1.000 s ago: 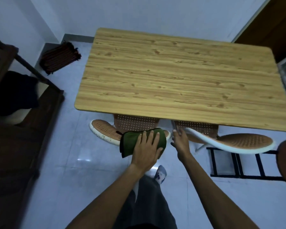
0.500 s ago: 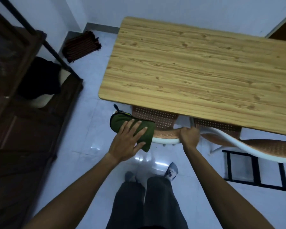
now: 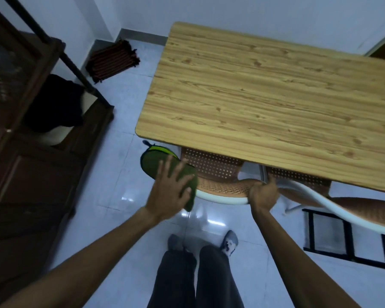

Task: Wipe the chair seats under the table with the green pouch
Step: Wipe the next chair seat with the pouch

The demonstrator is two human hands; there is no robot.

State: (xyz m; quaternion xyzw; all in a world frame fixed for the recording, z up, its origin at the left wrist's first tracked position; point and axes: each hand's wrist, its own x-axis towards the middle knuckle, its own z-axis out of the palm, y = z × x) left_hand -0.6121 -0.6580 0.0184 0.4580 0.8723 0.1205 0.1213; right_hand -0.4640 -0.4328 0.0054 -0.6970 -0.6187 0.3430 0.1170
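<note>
The green pouch (image 3: 152, 162) lies on the left end of a brown perforated chair seat (image 3: 222, 187) with a white rim, half under the wooden table (image 3: 265, 94). My left hand (image 3: 168, 190) presses flat on the pouch, fingers spread over it. My right hand (image 3: 262, 193) grips the right front edge of the same seat. A second brown, white-rimmed chair seat (image 3: 360, 208) sticks out from under the table to the right. The seats' far parts are hidden by the tabletop.
A dark wooden cabinet (image 3: 31, 165) stands close on the left with a black item on it. A striped folded cloth (image 3: 112, 60) lies on the tiled floor by the far wall. A black metal frame (image 3: 347, 238) lies on the floor at right. My legs (image 3: 196, 274) are below.
My left hand has slid the pouch leftward along the seat to its left end. My right hand closed on the seat's right edge. The view shifted left.
</note>
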